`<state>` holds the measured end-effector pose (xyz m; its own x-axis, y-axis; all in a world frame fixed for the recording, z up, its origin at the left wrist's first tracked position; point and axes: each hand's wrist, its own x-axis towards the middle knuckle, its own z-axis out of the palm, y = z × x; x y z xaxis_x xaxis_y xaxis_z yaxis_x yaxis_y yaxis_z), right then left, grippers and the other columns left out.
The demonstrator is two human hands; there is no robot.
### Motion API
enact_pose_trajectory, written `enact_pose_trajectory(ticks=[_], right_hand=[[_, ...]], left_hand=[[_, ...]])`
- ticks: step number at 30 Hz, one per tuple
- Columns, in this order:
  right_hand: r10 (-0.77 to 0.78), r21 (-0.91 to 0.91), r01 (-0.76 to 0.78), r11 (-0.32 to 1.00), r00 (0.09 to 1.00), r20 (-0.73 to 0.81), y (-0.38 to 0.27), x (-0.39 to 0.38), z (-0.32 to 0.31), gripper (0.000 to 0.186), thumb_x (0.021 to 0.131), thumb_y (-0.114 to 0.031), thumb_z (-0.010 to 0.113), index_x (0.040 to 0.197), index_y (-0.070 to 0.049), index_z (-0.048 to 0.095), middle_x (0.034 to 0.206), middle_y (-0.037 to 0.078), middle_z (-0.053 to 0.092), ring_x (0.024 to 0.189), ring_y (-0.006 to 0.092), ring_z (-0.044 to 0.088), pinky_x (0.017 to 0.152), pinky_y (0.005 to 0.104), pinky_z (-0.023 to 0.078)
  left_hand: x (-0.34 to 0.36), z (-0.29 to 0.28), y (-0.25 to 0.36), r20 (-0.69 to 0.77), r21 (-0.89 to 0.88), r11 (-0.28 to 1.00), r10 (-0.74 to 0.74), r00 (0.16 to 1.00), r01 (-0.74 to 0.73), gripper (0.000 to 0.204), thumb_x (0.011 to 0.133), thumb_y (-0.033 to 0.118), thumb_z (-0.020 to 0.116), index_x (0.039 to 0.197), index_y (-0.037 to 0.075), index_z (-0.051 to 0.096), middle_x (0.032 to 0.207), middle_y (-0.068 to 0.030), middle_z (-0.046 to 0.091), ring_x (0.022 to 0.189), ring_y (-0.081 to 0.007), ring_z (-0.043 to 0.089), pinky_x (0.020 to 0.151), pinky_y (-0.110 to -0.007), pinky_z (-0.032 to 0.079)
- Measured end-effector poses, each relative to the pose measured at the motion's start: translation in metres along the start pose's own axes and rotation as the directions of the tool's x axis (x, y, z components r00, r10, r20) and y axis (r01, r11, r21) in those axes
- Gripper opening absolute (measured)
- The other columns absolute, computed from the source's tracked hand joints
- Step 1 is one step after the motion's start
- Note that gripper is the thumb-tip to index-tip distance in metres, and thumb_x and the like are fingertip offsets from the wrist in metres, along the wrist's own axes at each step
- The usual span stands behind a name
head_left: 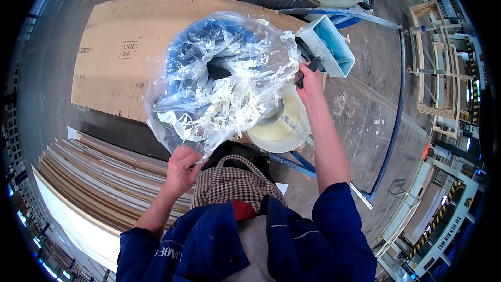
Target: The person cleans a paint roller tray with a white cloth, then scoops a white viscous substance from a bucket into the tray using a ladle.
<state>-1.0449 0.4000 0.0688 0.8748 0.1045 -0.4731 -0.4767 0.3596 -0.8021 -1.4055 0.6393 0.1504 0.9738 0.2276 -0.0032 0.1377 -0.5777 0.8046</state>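
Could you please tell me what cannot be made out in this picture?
In the head view:
Blue object: full shape, obscured by the crumpled plastic bag.
White bucket: upper-left rim, hidden by the bag.
Stacked boards: one strip, hidden behind the left forearm.
Striped machine: far side, cut off by the fisheye rim.

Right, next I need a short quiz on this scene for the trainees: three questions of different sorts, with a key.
1. What is the left hand holding?
a) the cardboard
b) the bag
c) the box

2. True or false: the boards lie to the left of the bucket.

3. Fill in the colour: the right hand grips a ____ piece.

Key:
1. b, the bag, by its lower edge
2. True
3. black
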Motion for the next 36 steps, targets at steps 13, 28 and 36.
enact_pose_trajectory(ticks=[13, 28, 36], right_hand=[[0.005, -0.16, -0.02, 0.987, 0.996, -0.093, 0.027, 0.011, -0.026, 0.021, 0.084, 0.004, 0.069, 0.089, -0.009, 0.053, 0.085, 0.004, 0.059, 0.076, 0.0166, 0.061, 0.067, 0.0324, 0.049], [0.026, -0.161, -0.061, 0.985, 0.977, -0.21, 0.104, 0.046, -0.006, 0.014, 0.086, -0.004, 0.069, 0.094, -0.007, 0.058, 0.091, 0.004, 0.06, 0.084, 0.0154, 0.059, 0.074, 0.0331, 0.049], [0.014, -0.206, -0.056, 0.977, 0.98, -0.198, 0.128, 0.068, 0.002, 0.019, 0.083, -0.002, 0.071, 0.09, -0.008, 0.055, 0.085, 0.002, 0.058, 0.081, 0.0138, 0.058, 0.072, 0.0312, 0.048]], left_hand=[[-0.008, 0.034, -0.047, 0.177, 0.007, 1.0, -0.009, 0.984, 0.008, 0.013, 0.077, 0.007, 0.077, 0.087, 0.005, 0.07, 0.085, -0.0102, 0.066, 0.083, -0.0314, 0.062, 0.074, -0.04, 0.049], [0.189, -0.039, -0.128, -0.387, -0.326, 0.785, -0.619, 0.684, 0.527, 0.051, 0.092, 0.042, 0.067, 0.121, 0.001, 0.06, 0.104, -0.0205, 0.063, 0.091, -0.033, 0.062, 0.083, -0.041, 0.05], [0.22, -0.019, -0.151, -0.514, -0.27, 0.9, -0.435, 0.739, 0.342, 0.034, 0.098, 0.031, 0.062, 0.089, -0.001, 0.059, 0.07, -0.0076, 0.055, 0.066, -0.0164, 0.051, 0.065, -0.035, 0.045]])
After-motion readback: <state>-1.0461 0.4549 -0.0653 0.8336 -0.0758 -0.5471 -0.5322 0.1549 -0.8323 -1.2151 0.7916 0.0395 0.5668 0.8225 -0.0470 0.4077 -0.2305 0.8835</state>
